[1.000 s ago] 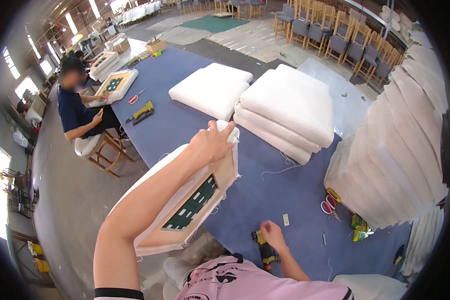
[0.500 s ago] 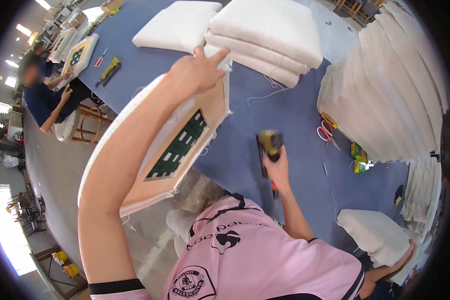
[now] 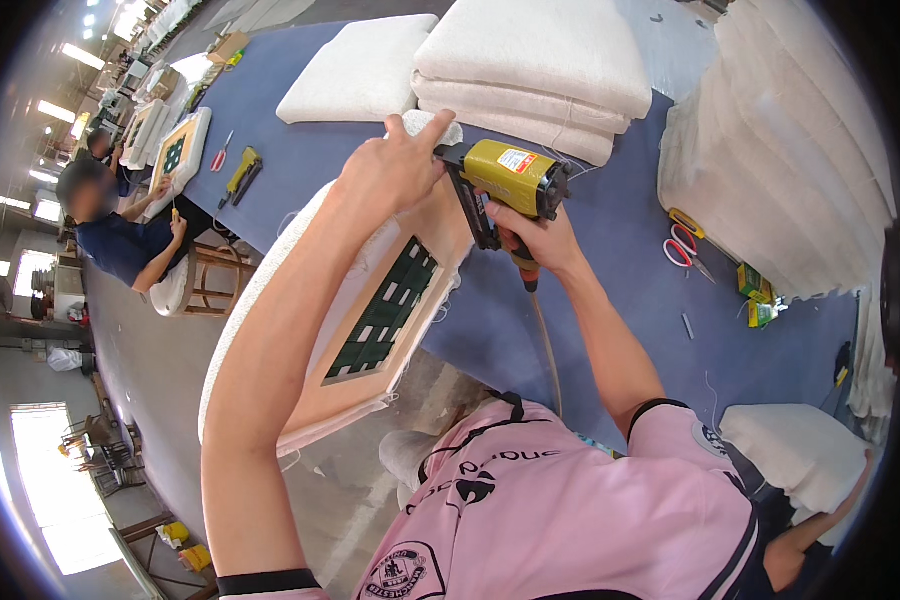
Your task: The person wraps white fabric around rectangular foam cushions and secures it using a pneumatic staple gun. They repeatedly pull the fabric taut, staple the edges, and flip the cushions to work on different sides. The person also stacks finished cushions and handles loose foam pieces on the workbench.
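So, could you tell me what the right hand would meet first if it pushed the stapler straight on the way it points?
Probably the seat frame's top corner; the right hand aims the yellow stapler at it.

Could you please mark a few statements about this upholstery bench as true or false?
1. The right hand grips a yellow staple gun. True.
2. The left hand lies flat on the blue table. False: it grips the top edge of the seat frame.
3. The staple gun's nose is at the frame's upper corner. True.
4. The scissors lie on the white cushions. False: they lie on the table.
5. A seated person is at the table's left side. True.
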